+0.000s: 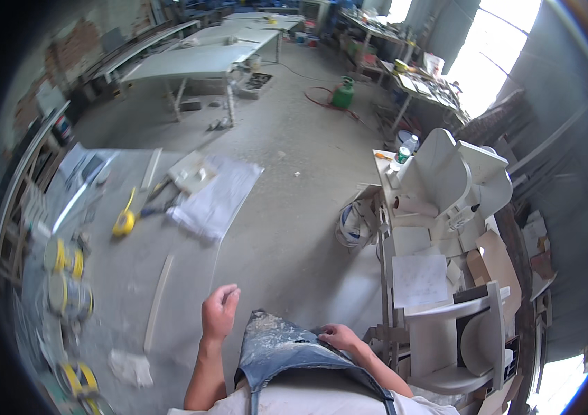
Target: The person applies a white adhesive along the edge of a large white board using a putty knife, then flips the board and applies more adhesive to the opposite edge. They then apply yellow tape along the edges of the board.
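Note:
My left hand [219, 311] is raised left of a stained blue apron [286, 340]; its fingers are curled, and whether anything small is between them cannot be told. My right hand [339, 336] rests near the apron's right edge, fingers bent and partly hidden. At the left, a yellow tape measure [124, 223] with its blade partly out lies on a large sheet-covered surface. Beyond it are a crumpled white sheet [216, 199] and a flat board [190, 174] with small white pieces on it. A narrow strip [159, 301] lies nearer my left hand.
At right stands a cluttered workbench [385, 228] with curved white panels [436, 171], a plastic bottle [402, 153] and paper [419, 280]. A bucket [353, 228] stands beside it. Yellow-banded tubs [70, 295] line the left. Farther off are a green gas cylinder [343, 93] with a red hose and long tables [195, 57].

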`<state>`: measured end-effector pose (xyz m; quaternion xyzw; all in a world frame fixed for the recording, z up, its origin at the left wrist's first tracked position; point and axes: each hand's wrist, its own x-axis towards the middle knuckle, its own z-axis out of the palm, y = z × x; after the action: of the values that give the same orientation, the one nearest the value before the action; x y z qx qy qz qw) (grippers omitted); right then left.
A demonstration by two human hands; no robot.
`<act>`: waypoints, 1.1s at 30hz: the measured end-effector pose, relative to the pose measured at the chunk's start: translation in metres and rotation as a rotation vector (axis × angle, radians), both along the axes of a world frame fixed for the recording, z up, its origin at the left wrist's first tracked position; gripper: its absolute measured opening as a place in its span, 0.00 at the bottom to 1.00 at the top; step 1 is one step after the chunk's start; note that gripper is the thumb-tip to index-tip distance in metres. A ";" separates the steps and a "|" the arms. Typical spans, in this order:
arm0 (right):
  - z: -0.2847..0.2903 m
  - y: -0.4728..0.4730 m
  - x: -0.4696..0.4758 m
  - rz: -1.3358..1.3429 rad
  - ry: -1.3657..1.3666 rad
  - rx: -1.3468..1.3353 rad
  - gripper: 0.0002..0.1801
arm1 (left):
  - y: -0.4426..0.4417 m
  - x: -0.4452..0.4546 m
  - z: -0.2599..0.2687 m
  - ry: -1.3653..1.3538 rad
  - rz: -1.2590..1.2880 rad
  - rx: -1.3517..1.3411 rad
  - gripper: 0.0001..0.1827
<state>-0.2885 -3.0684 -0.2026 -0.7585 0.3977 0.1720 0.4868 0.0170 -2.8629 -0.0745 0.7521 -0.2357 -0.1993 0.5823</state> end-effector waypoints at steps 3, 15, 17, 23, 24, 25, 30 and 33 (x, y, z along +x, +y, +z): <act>0.010 -0.086 0.054 -0.194 -0.102 0.013 0.27 | -0.127 0.068 0.035 0.030 -0.217 -0.093 0.15; -0.011 -0.561 0.375 -0.267 -0.235 -0.109 0.22 | -0.526 0.324 0.029 -0.085 -0.179 0.074 0.16; 0.019 -0.643 0.439 -0.199 -0.232 -0.147 0.21 | -0.567 0.362 0.035 -0.108 -0.099 0.087 0.16; 0.059 -0.871 0.641 0.026 -0.334 -0.224 0.22 | -0.699 0.507 -0.041 0.124 0.278 -0.024 0.14; 0.053 -0.902 0.668 0.042 -0.300 -0.257 0.22 | -0.730 0.529 -0.061 0.128 0.300 -0.012 0.14; 0.045 -0.930 0.693 0.044 -0.272 -0.284 0.22 | -0.763 0.557 -0.078 0.125 0.310 0.009 0.14; -0.009 -1.061 0.756 -0.035 -0.110 -0.306 0.23 | -0.985 0.705 -0.076 0.045 0.141 0.052 0.14; -0.016 -1.138 0.765 -0.145 -0.120 -0.338 0.21 | -1.135 0.777 -0.010 -0.067 -0.081 0.108 0.14</act>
<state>0.4769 -4.2065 -0.2183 -0.8077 0.4447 0.0217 0.3866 0.7938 -3.9976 -0.0844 0.7784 -0.2741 -0.2099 0.5243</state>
